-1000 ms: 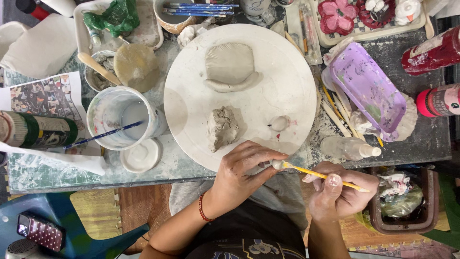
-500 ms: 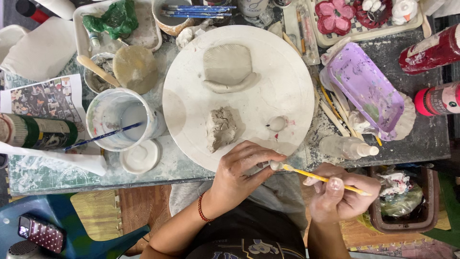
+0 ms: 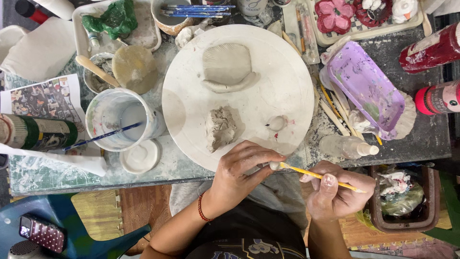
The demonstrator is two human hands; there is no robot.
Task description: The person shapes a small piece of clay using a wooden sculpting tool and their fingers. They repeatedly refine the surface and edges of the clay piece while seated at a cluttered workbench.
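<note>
Yellow tool (image 3: 318, 175) between both hands, left hand (image 3: 242, 170) perhaps pinching clay.

A craft studio for clay work is shown: a paint-stained counter (image 3: 38, 177) is crowded with a round modelling board (image 3: 287, 62), clay lumps (image 3: 220, 128), brushes (image 3: 196, 9), paint bottles (image 3: 431, 48) and a water cup (image 3: 103, 110).

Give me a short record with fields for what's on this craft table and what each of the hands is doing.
Left hand: fingertips pinch a small pale clay piece at the tip of the thin yellow tool
Right hand: grips that tool's shaft
Work surface: round white board
On board: rough grey clay lump, ribbed shell-shaped clay slab, small clay ball
Left of board: white water cup with blue brush
Right of board: purple plastic tray
</note>
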